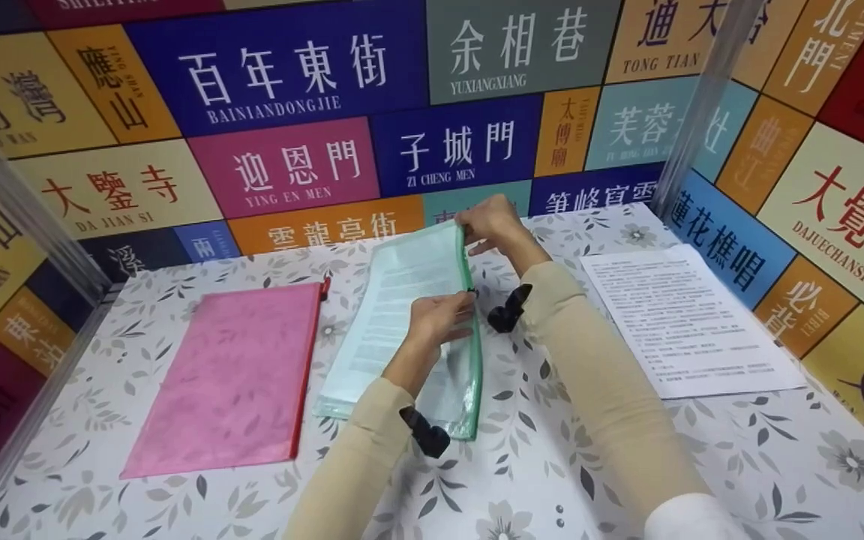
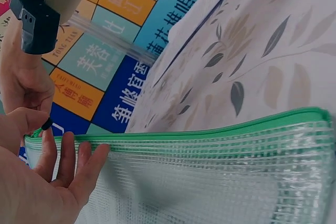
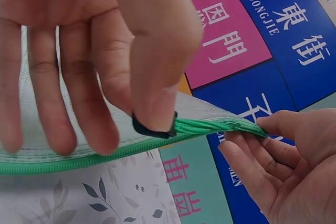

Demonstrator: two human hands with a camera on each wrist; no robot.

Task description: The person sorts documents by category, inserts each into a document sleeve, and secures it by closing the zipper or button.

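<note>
A clear mesh zip pouch (image 1: 451, 382) with a green zipper (image 1: 477, 375) along its right edge lies slanted in the middle of the table, its far end raised. Printed sheets (image 1: 387, 315) show through it. My left hand (image 1: 436, 322) pinches the black zipper pull (image 3: 157, 127) between thumb and index finger, partway along the edge, with the other fingers spread beside the mesh. At the far end, my right hand (image 1: 493, 223) pinches the pouch's corner, where the green zipper tape ends (image 3: 249, 126).
A pink zip pouch (image 1: 229, 375) with a red zipper lies flat to the left. On the right lies a stack of printed paper (image 1: 687, 322). The table wears a floral cloth (image 1: 537, 480), with colourful lettered panels (image 1: 274, 90) standing behind and at the sides.
</note>
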